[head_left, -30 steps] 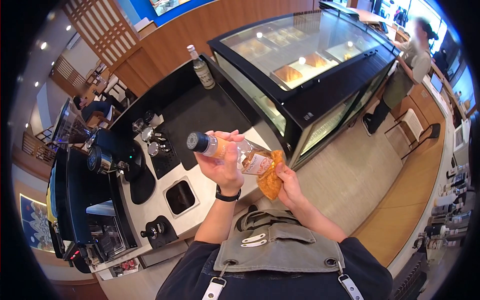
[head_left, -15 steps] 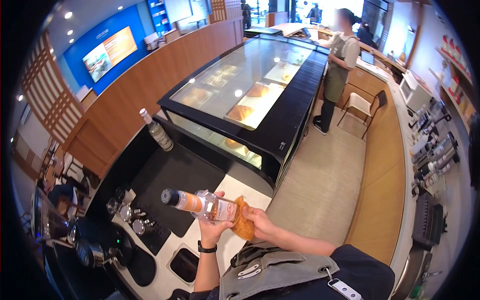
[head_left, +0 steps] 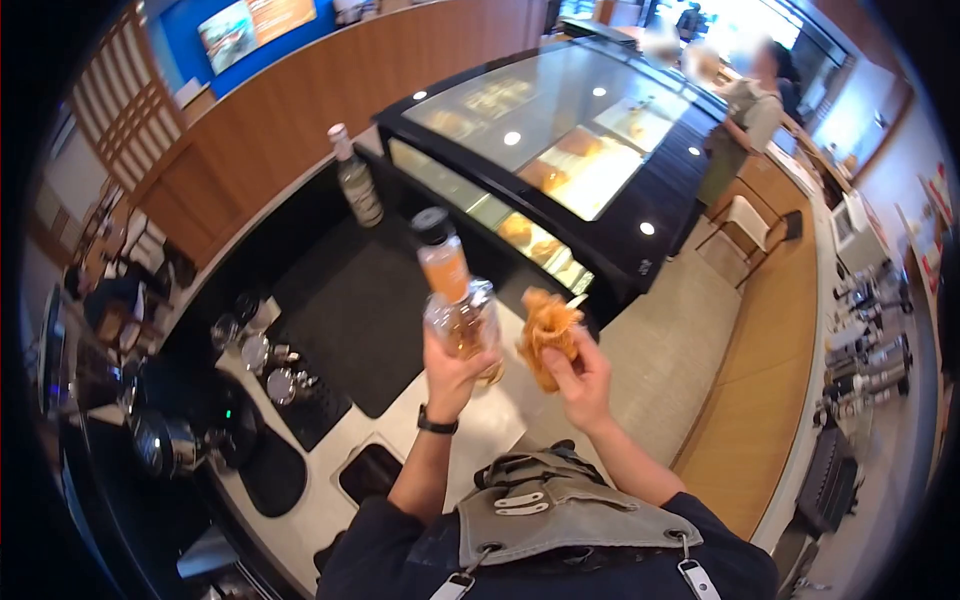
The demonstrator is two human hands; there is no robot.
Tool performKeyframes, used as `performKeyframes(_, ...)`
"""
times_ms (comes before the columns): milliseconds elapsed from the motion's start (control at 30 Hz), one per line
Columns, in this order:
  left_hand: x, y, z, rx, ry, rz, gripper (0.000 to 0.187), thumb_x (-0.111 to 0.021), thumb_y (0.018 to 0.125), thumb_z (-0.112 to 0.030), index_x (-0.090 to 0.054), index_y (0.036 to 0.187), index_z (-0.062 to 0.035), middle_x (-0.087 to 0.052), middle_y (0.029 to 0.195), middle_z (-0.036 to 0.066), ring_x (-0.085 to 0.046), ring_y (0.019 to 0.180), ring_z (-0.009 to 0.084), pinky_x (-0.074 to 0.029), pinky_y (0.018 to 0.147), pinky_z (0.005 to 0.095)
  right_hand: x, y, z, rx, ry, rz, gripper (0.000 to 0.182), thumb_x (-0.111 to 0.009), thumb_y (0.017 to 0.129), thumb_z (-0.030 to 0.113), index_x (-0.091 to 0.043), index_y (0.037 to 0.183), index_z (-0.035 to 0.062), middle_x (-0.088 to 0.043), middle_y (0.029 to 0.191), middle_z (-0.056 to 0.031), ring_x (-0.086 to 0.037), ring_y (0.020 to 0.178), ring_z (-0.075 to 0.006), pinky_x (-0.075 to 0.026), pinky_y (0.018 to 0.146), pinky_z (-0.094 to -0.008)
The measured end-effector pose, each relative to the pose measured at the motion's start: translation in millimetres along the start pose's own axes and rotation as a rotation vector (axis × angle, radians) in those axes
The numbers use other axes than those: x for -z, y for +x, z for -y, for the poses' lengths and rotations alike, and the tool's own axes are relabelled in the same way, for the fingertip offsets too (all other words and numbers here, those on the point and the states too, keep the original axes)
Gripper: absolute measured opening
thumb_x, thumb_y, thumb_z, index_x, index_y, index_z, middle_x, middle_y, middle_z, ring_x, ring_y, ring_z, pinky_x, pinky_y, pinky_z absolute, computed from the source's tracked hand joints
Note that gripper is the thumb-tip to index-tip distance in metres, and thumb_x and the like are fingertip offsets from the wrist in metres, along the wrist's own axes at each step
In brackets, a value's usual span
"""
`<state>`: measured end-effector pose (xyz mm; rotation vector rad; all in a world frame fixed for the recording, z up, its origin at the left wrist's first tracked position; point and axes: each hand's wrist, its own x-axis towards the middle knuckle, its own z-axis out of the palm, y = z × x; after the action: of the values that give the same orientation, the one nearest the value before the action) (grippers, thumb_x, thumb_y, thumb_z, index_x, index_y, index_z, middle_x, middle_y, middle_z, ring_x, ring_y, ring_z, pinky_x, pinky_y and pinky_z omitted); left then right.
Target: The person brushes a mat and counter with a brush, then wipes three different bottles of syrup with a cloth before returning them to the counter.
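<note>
My left hand [head_left: 456, 370] is wrapped around a clear glass bottle [head_left: 463, 318] with a black cap and an orange neck label. The bottle stands nearly upright in the air, its cap tilted slightly left. In my right hand [head_left: 583, 378] is a crumpled orange cloth [head_left: 548, 330], pinched between thumb and fingers. Cloth and bottle are apart, with a small gap between them. A second clear bottle [head_left: 358, 185] with a pale cap stands at the far edge of the black mat [head_left: 345, 300].
A glass display case [head_left: 480, 130] with pastries stands ahead. Portafilters [head_left: 285, 383] lie left, near a grinder [head_left: 165, 443]. A dark inset bin [head_left: 369, 474] is in the white counter. A person [head_left: 745, 115] in an apron stands far right, by a chair [head_left: 745, 225].
The bottle has swung from lying tilted to nearly upright. My right hand has drawn the orange cloth off the bottle's base and away to the right. The camera view has shifted.
</note>
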<state>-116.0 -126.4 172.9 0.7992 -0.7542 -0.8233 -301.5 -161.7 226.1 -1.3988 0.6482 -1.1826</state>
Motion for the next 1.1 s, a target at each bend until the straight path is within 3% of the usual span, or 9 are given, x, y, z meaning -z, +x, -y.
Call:
performKeyframes(200,3.7,-4.7,8.1,0.14,-0.031,0.034,0.093,-0.091,0.081,-0.018,-0.034,0.153,-0.0013,-0.056,0.143,0.012,-0.06,0.126,0.0215,-0.052,0.107,0.0363,-43.6,31.9,24.8,0.439,-0.652,0.29,0.057,-0.069,0.099,0.018,-0.05,0.15,-0.0001,-0.042,0.157,-0.0299,-0.048,0.143,-0.043,-0.041,0.116,-0.0446)
performKeyframes(233,1.7,-7.4,4.6,0.066,0.138,0.032,0.085,-0.086,0.085,-0.011,-0.036,0.153,-0.001,-0.057,0.143,0.013,-0.062,0.125,0.023,-0.053,0.106,0.0367,-41.7,32.6,19.8,0.385,-0.652,0.313,0.06,-0.064,0.103,0.023,-0.044,0.155,0.0007,-0.037,0.161,-0.0278,-0.04,0.148,-0.0429,-0.038,0.119,-0.0464)
performKeyframes(333,-5.6,-11.7,-5.0,-0.016,0.319,-0.039,0.096,-0.086,0.076,-0.003,-0.032,0.156,-0.0002,-0.056,0.143,0.015,-0.061,0.126,0.0243,-0.052,0.107,0.0383,-44.1,32.9,11.0,0.2,-0.511,0.269,0.059,-0.06,0.106,0.026,-0.042,0.155,0.0007,-0.044,0.156,-0.0257,-0.045,0.145,-0.0412,-0.04,0.116,-0.0469)
performKeyframes(533,14.5,-25.6,1.9,0.109,0.198,0.053,0.108,-0.095,0.069,-0.011,-0.032,0.157,0.0003,-0.056,0.141,0.014,-0.061,0.125,0.0238,-0.052,0.107,0.0373,-28.7,38.8,-5.6,0.016,-0.28,0.451,0.053,-0.051,0.11,0.029,-0.043,0.152,-0.0016,-0.055,0.141,-0.0195,-0.055,0.133,-0.0323,-0.044,0.11,-0.0405)
performKeyframes(733,13.2,-31.1,-14.8,0.106,0.21,0.139,0.111,-0.101,0.064,-0.025,-0.039,0.15,0.0052,-0.056,0.142,0.014,-0.06,0.127,0.0234,-0.05,0.109,0.0382,-29.6,19.1,-40.0,-0.177,0.359,0.353,0.055,-0.039,0.114,0.035,-0.038,0.155,-0.0009,-0.054,0.144,-0.0099,-0.052,0.13,-0.0177,-0.04,0.112,-0.034)
performKeyframes(833,-7.5,-29.8,-24.4,-0.01,0.103,0.031,0.117,-0.103,0.062,-0.031,-0.037,0.151,0.0045,-0.051,0.147,0.016,-0.057,0.131,0.0251,-0.049,0.111,0.0399,-26.2,12.7,-62.3,-0.073,0.242,0.411,0.059,-0.038,0.114,0.039,-0.034,0.156,-0.002,-0.053,0.146,-0.0107,-0.051,0.132,-0.0168,-0.04,0.113,-0.0331)
performKeyframes(967,-13.8,-20.3,-28.0,-0.17,-0.022,-0.103,0.128,-0.1,0.062,-0.047,-0.03,0.156,0.0033,-0.043,0.155,0.02,-0.051,0.138,0.031,-0.043,0.117,0.0444,-28.0,-16.5,-98.9,-0.251,0.274,0.399,0.062,-0.035,0.114,0.044,-0.033,0.158,0.0002,-0.052,0.149,-0.0116,-0.053,0.135,-0.0197,-0.043,0.114,-0.0354)
performKeyframes(1000,-14.0,-15.6,-26.1,-0.223,-0.02,-0.135,0.131,-0.099,0.062,-0.053,-0.028,0.157,0.003,-0.041,0.158,0.022,-0.05,0.14,0.0333,-0.04,0.12,0.046,-30.8,-11.4,-95.4,-0.361,0.477,0.378,0.062,-0.035,0.114,0.045,-0.034,0.158,0.001,-0.052,0.149,-0.0118,-0.053,0.135,-0.0206,-0.043,0.114,-0.0367)
performKeyframes(1100,-0.9,-11.4,2.8,-0.314,0.011,-0.08,0.133,-0.1,0.063,-0.044,-0.021,0.16,-0.0003,-0.04,0.157,0.021,-0.048,0.141,0.0341,-0.041,0.12,0.0465,-40.8,-3.6,-95.9,-0.658,0.951,0.234,0.061,-0.039,0.112,0.049,-0.04,0.155,0.006,-0.054,0.15,-0.0117,-0.056,0.135,-0.0247,-0.046,0.114,-0.0427)
